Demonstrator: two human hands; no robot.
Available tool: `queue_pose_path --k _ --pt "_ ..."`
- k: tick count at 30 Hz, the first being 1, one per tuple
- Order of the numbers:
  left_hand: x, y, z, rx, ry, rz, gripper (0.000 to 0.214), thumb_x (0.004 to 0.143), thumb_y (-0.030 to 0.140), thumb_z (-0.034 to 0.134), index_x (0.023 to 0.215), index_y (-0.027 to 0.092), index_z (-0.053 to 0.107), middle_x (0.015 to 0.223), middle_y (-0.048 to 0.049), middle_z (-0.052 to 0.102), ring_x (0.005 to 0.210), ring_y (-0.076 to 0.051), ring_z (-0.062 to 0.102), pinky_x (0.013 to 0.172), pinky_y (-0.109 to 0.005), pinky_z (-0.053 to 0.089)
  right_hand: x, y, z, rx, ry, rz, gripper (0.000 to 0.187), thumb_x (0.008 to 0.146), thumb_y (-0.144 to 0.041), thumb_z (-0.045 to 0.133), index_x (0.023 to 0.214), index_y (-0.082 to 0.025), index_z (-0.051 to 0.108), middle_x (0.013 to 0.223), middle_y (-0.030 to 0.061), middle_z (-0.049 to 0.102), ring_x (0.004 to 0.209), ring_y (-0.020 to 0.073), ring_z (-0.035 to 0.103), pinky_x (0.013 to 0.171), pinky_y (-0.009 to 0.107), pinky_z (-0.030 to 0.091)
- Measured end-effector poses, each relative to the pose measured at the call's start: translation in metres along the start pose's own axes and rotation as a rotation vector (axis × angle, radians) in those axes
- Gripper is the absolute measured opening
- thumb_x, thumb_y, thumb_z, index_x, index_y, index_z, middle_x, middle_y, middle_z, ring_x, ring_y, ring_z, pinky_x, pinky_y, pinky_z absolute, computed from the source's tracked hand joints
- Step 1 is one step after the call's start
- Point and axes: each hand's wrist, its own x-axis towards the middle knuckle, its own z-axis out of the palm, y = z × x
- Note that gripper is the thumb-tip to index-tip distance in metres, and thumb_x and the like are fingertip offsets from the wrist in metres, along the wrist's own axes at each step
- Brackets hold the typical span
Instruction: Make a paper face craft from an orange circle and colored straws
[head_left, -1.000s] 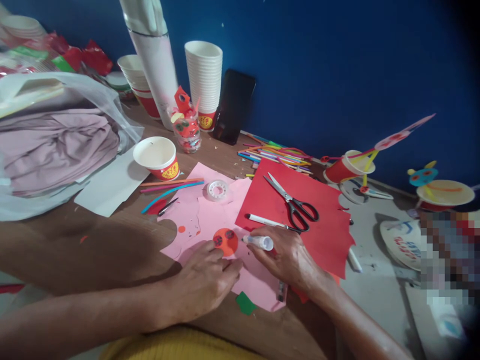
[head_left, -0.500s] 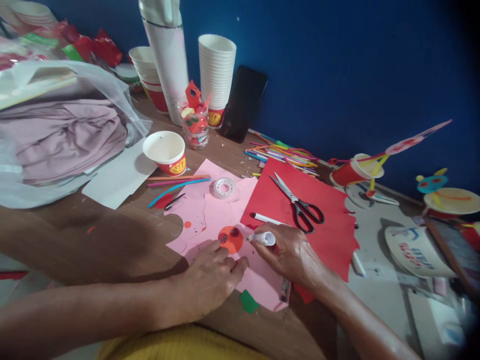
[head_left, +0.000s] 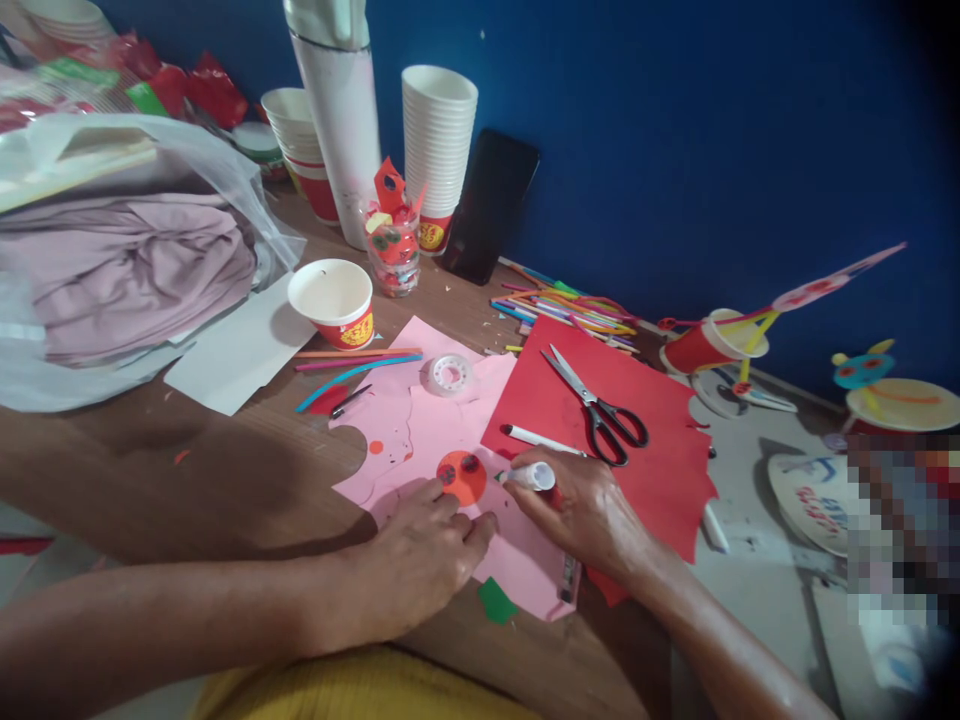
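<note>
On the pink paper [head_left: 442, 430] lies an orange paper circle [head_left: 462, 478] with two dark, scribbled eye-like spots. The fingertips of my left hand [head_left: 424, 555] press on its lower left edge, bent and close together, holding it down. My right hand [head_left: 585, 510] is closed round a white marker pen [head_left: 537, 477]. The pen's tip points left, just beside the circle, and I cannot tell whether it touches. A second white marker [head_left: 536, 438] lies behind my right hand. Black-handled scissors [head_left: 596, 405] rest on red paper [head_left: 652, 470].
Behind the hands are a tape roll [head_left: 450, 374], a paper cup [head_left: 330, 305], colourful pipe cleaners [head_left: 562, 310], a cup stack [head_left: 439, 150], a bottle [head_left: 337, 130] and a phone [head_left: 491, 205]. A cloth-filled bag [head_left: 135, 270] stands left. A green paper piece [head_left: 496, 601] lies near the front edge.
The view has shifted slightly. Both hands, the marker pen and the orange circle keep nearly the same places.
</note>
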Motion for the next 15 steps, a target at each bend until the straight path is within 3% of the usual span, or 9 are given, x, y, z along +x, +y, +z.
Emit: queue_pose_path --k 9,15 --pt "0.003 0.001 -0.006 0.031 -0.061 0.027 0.033 0.079 0.013 0.049 0.111 0.010 0.055 0.072 -0.0074 0.067 0.072 -0.021 0.059 0.077 -0.037 0.041 0.010 -0.007 0.004 -0.036 0.031 -0.035 0.026 0.089 -0.033 0.046 0.076 -0.017 0.061 0.061 0.0019 0.058 0.055 0.0117 0.050 0.057 0.025 0.034" --pt "0.002 0.002 -0.004 0.016 -0.032 0.022 0.036 0.076 0.013 0.052 0.111 0.009 0.055 0.073 -0.0065 0.067 0.071 -0.021 0.059 0.075 -0.037 0.042 0.013 -0.009 0.006 -0.094 0.052 0.011 0.027 0.087 -0.034 0.048 0.071 -0.016 0.059 0.057 0.0014 0.056 0.052 0.0115 0.049 0.054 0.024 0.032"
